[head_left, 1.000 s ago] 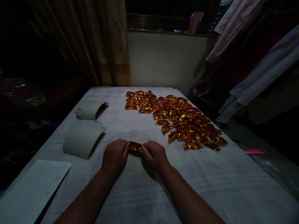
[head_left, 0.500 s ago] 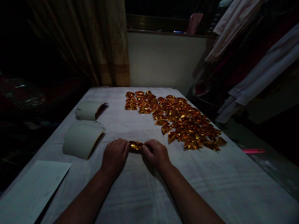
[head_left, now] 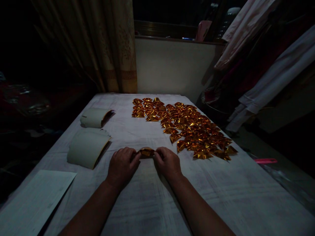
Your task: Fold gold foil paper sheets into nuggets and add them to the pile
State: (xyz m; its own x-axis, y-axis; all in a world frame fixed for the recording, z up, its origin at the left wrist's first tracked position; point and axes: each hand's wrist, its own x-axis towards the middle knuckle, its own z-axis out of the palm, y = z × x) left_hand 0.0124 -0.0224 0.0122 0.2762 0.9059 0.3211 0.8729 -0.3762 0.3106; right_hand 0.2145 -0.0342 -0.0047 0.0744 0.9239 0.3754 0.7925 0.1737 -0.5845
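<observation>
Between my two hands is a folded gold foil paper ingot [head_left: 147, 151], low over the cloth-covered table [head_left: 145, 209]. My left hand [head_left: 123, 165] pinches its left end between thumb and fingers. The opposite end is gripped by my right hand [head_left: 168, 162], its fingers curled closed. Beyond and to the right lies a spread of many similar gold foil ingots [head_left: 189, 126], packed close together. The fingertips partly hide the ends of the held piece.
Two curved stacks of pale sheets, a far one [head_left: 92, 118] and a nearer one [head_left: 86, 149], rest on the left. A flat pale board [head_left: 36, 200] lies at the near left corner. Clothes [head_left: 273, 75] hang at the right, and a pink cup [head_left: 203, 31] stands on the sill.
The foil ingot and both hands have shifted slightly right. The held piece looks narrower from front to back, its top edge now arched. The view has tilted up a little.
</observation>
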